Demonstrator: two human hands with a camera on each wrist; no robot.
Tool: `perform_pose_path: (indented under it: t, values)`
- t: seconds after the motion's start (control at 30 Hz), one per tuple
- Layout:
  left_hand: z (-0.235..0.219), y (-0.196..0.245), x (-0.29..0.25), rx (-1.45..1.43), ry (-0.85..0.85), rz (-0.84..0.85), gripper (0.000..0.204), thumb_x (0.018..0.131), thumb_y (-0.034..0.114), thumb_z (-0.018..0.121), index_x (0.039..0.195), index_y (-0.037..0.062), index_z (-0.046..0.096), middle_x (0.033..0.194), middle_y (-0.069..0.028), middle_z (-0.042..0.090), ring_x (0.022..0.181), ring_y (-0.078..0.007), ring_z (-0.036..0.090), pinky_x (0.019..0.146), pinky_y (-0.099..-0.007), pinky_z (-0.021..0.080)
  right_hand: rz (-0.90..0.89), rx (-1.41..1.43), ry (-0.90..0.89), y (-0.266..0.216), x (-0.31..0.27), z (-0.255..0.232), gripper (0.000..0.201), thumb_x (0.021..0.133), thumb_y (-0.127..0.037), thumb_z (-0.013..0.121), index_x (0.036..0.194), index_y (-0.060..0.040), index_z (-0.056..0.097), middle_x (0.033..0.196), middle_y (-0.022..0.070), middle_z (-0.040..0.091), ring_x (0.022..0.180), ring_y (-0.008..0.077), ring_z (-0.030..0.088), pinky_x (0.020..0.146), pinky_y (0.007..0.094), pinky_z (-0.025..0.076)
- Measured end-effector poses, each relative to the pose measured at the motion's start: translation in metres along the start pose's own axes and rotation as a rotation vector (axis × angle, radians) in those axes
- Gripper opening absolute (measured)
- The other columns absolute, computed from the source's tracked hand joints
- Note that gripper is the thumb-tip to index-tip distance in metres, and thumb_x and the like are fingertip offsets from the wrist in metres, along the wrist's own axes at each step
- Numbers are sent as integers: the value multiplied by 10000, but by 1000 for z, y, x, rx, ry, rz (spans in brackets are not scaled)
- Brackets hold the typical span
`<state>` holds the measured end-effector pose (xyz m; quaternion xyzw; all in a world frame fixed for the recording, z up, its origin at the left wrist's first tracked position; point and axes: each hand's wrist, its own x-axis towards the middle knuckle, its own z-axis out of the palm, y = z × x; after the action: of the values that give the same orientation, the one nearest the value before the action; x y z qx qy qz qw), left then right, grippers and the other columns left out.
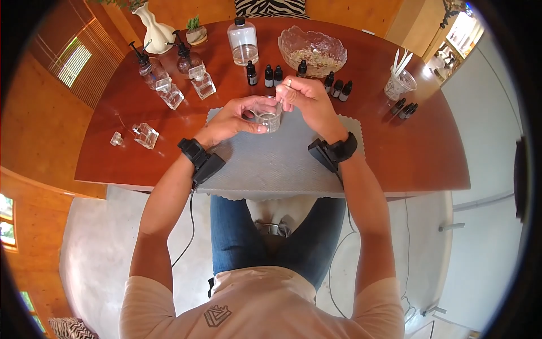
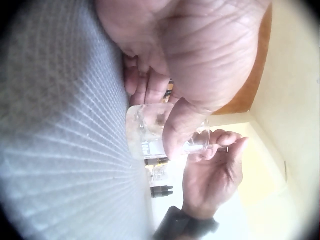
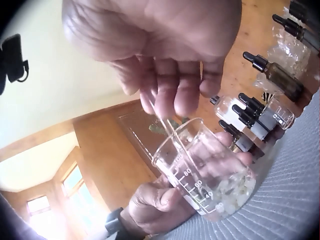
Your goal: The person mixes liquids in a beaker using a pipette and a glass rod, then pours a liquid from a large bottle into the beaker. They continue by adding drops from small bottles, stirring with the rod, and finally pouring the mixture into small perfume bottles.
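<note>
A glass beaker [image 1: 267,120] with measuring marks stands on the grey mat [image 1: 259,164]; in the right wrist view pale, clear lumps lie at the bottom of the beaker [image 3: 227,197]. The left hand [image 1: 234,120] grips it around the side, thumb in front and fingers behind, as the left wrist view also shows. Above the rim, the right hand [image 1: 310,104] pinches a thin clear rod [image 3: 175,137] between thumb and fingers. The rod slants down into the beaker.
Small black-capped dropper bottles [image 1: 269,76] stand behind the hands, with a large clear bottle [image 1: 243,45] and a glass bowl [image 1: 312,52] beyond. Square glass bottles [image 1: 169,94] are at the left. A cup [image 1: 400,86] of white sticks stands at the right.
</note>
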<state>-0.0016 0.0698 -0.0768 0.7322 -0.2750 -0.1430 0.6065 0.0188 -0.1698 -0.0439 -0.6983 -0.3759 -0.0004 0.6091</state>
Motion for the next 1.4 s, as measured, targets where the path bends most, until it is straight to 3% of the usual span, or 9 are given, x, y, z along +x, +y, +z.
perform_pose_path:
  t: [0.37, 0.47, 0.57, 0.77, 0.87, 0.97, 1.07, 1.27, 1.4]
  values:
    - [2, 4, -2, -19, 12, -4, 666, 813, 31, 809, 1429, 65, 557, 1298, -47, 676, 1184, -140, 600, 993, -316, 466, -88, -105, 78, 0, 0, 9, 275, 1038, -213, 595, 895, 18, 632, 791, 11, 610, 727, 72, 533, 677, 252, 455]
    - [1, 5, -3, 37, 4, -48, 661, 812, 27, 807, 1424, 58, 558, 1294, -49, 677, 1196, -148, 597, 1004, -319, 463, 14, 59, -63, -6, -3, 9, 274, 1038, -212, 595, 893, 18, 630, 793, 8, 604, 723, 72, 528, 674, 256, 457]
    - [3, 7, -2, -12, 13, -8, 659, 808, 32, 809, 1419, 60, 564, 1297, -53, 676, 1213, -155, 594, 1014, -318, 455, 11, -106, 118, 4, -1, 7, 267, 1034, -196, 599, 876, 18, 626, 771, 3, 588, 717, 72, 520, 664, 258, 452]
    - [3, 10, -1, 2, 1, -37, 669, 797, 58, 825, 1416, 63, 571, 1308, -54, 668, 1244, -157, 580, 1043, -324, 431, 20, 57, -20, -7, -3, 4, 264, 1030, -184, 603, 871, 23, 637, 745, 10, 584, 711, 76, 519, 651, 259, 443]
    - [4, 8, -2, -18, 24, -26, 667, 794, 57, 827, 1411, 65, 575, 1308, -51, 667, 1246, -154, 577, 1045, -325, 426, -87, -151, 134, -6, -1, 6, 261, 1027, -184, 605, 881, 30, 637, 734, 20, 584, 701, 78, 518, 647, 258, 440]
    - [0, 2, -1, 33, 6, -37, 662, 794, 55, 828, 1407, 66, 578, 1303, -45, 667, 1237, -148, 582, 1034, -323, 430, -34, -56, 9, -11, -2, 8, 266, 1026, -188, 609, 881, 33, 634, 720, 24, 576, 690, 80, 515, 639, 255, 434]
    - [1, 3, -2, 37, 21, -30, 662, 789, 56, 834, 1401, 67, 582, 1296, -41, 668, 1229, -145, 585, 1023, -322, 432, -75, -70, 109, -13, -3, 13, 278, 1022, -208, 620, 877, 29, 629, 712, 20, 568, 681, 87, 503, 627, 256, 425]
    - [2, 7, -2, 41, 30, -67, 671, 786, 61, 844, 1402, 67, 578, 1292, -41, 672, 1233, -152, 588, 1016, -322, 439, 22, -88, 45, -13, -4, 12, 299, 1022, -231, 622, 870, 26, 628, 704, 9, 570, 674, 81, 511, 615, 258, 426]
    - [2, 4, -1, 27, 25, -19, 667, 789, 59, 842, 1402, 64, 577, 1298, -45, 671, 1236, -151, 589, 1027, -325, 442, -67, -212, 93, -8, -1, 10, 311, 1034, -243, 608, 869, 19, 636, 715, 12, 579, 687, 76, 522, 622, 256, 430]
